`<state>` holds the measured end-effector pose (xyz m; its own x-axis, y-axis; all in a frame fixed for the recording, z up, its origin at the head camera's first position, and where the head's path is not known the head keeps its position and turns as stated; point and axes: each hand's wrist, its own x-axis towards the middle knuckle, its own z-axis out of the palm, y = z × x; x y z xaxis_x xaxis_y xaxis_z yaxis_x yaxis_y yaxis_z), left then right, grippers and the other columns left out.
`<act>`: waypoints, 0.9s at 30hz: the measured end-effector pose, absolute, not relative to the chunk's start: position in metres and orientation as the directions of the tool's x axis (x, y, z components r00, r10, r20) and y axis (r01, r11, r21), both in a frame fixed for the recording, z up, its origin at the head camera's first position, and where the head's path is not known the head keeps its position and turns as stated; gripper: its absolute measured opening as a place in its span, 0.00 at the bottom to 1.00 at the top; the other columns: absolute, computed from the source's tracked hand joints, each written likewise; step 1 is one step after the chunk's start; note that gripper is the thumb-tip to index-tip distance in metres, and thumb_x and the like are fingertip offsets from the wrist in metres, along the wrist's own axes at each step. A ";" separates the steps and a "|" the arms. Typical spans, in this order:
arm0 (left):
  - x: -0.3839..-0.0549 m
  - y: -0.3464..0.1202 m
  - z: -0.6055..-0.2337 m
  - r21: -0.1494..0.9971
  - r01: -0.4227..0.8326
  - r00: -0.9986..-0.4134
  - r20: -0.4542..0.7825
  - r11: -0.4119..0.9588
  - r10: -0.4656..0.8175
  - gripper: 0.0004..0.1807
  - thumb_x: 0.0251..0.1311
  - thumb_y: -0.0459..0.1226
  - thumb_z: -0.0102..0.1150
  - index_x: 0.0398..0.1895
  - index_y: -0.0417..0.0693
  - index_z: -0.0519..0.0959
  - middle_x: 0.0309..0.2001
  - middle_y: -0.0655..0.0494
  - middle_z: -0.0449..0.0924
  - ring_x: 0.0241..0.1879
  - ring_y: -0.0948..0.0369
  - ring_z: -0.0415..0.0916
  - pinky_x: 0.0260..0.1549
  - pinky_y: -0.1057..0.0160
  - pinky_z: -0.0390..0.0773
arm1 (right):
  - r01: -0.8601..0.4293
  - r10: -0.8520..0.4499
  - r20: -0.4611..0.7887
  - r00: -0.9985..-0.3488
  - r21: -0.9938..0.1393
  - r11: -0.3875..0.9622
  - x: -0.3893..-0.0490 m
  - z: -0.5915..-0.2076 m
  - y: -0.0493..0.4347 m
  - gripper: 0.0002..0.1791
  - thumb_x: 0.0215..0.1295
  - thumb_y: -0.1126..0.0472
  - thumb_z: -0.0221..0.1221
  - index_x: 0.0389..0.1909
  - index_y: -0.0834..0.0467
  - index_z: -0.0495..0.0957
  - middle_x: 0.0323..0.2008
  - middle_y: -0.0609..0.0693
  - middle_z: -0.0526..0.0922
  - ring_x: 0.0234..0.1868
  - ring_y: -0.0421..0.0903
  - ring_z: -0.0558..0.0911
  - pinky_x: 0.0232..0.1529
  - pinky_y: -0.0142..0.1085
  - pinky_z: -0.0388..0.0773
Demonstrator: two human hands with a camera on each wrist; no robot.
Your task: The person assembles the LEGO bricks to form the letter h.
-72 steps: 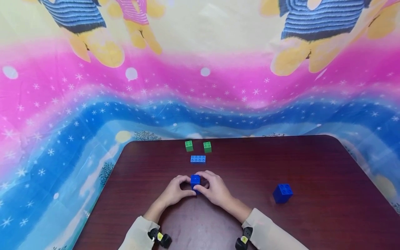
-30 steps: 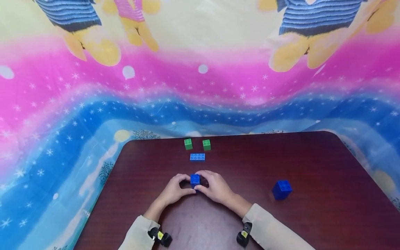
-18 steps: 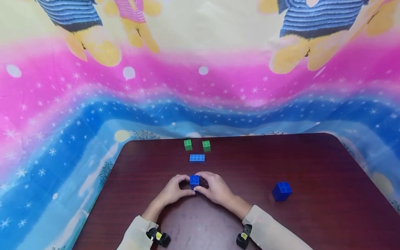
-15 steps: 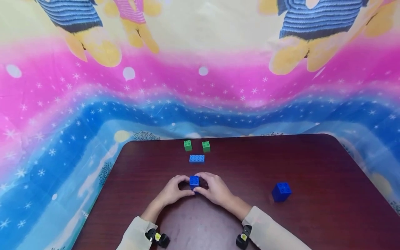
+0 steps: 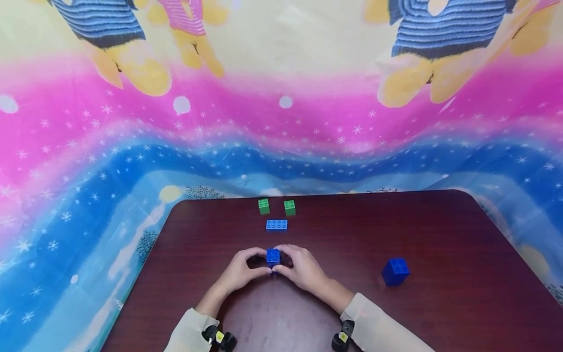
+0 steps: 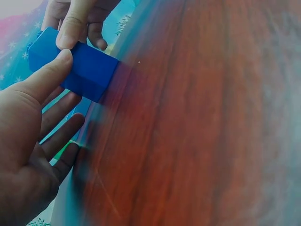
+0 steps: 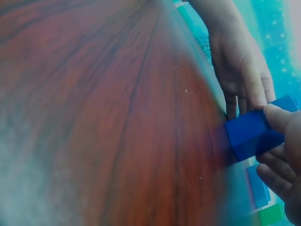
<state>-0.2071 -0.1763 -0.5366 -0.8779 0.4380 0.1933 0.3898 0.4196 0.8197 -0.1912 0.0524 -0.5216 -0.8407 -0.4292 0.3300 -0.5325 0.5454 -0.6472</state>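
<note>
A tall dark blue toy brick [image 5: 273,256] with studs on top stands upright between the two hands at the middle of the table. My left hand [image 5: 237,270] pinches it from the left, thumb on the near face and fingers reaching round behind. From the right, my right hand [image 5: 305,269] pinches the same brick in a like way. Both thumbs lie close together on its near face, as the left wrist view shows on the blue brick [image 6: 91,70]. In the right wrist view the brick [image 7: 249,136] has its lower end right at the tabletop.
Beyond the hands lies a flat light blue brick [image 5: 276,225], with two green bricks [image 5: 263,206] behind it near the far edge. Another tall dark blue brick [image 5: 396,272] stands to the right. A printed cloth [image 5: 281,146] hangs behind the dark wooden table [image 5: 440,230].
</note>
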 end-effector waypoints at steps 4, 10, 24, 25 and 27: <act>-0.206 -0.177 -0.536 0.819 0.384 -0.882 0.189 0.427 0.431 0.18 0.54 0.43 0.78 0.49 0.55 0.85 0.45 0.65 0.85 0.49 0.61 0.81 0.54 0.57 0.79 | -0.532 -0.437 0.321 -0.840 -0.645 0.549 -0.190 -0.518 0.051 0.23 0.63 0.55 0.71 0.58 0.56 0.80 0.52 0.49 0.85 0.45 0.40 0.83 0.45 0.35 0.82; -0.206 -0.177 -0.537 0.802 0.381 -0.887 0.175 0.460 0.428 0.19 0.55 0.45 0.77 0.48 0.55 0.85 0.44 0.67 0.85 0.48 0.63 0.81 0.54 0.58 0.79 | -0.535 -0.459 0.303 -0.835 -0.640 0.551 -0.190 -0.514 0.052 0.27 0.63 0.59 0.71 0.62 0.59 0.78 0.56 0.52 0.84 0.53 0.45 0.84 0.53 0.40 0.82; -0.206 -0.176 -0.537 0.773 0.409 -0.877 0.186 0.485 0.444 0.19 0.56 0.44 0.77 0.49 0.55 0.84 0.44 0.67 0.85 0.46 0.63 0.82 0.51 0.59 0.80 | -0.495 -0.506 0.185 -0.843 -0.636 0.592 -0.178 -0.495 0.074 0.35 0.64 0.63 0.69 0.72 0.60 0.69 0.65 0.56 0.77 0.61 0.51 0.80 0.57 0.47 0.80; -0.206 -0.176 -0.537 0.774 0.408 -0.877 0.183 0.485 0.445 0.18 0.56 0.44 0.77 0.49 0.54 0.84 0.44 0.67 0.85 0.46 0.63 0.82 0.51 0.59 0.80 | -0.489 -0.501 0.182 -0.846 -0.637 0.596 -0.177 -0.493 0.077 0.35 0.64 0.63 0.69 0.72 0.59 0.69 0.64 0.55 0.77 0.61 0.51 0.80 0.57 0.47 0.80; -0.206 -0.175 -0.536 0.773 0.407 -0.877 0.181 0.487 0.446 0.18 0.56 0.44 0.76 0.49 0.54 0.84 0.44 0.66 0.85 0.46 0.62 0.82 0.50 0.58 0.80 | -0.485 -0.497 0.178 -0.849 -0.635 0.601 -0.175 -0.488 0.083 0.33 0.64 0.63 0.69 0.70 0.58 0.71 0.64 0.54 0.78 0.61 0.50 0.80 0.57 0.47 0.80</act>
<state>-0.2060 -0.1755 -0.5359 -0.8768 0.4456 0.1809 0.4068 0.4867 0.7731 -0.1755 0.0835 -0.4883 -0.8491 -0.4971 0.1785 -0.4853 0.6009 -0.6351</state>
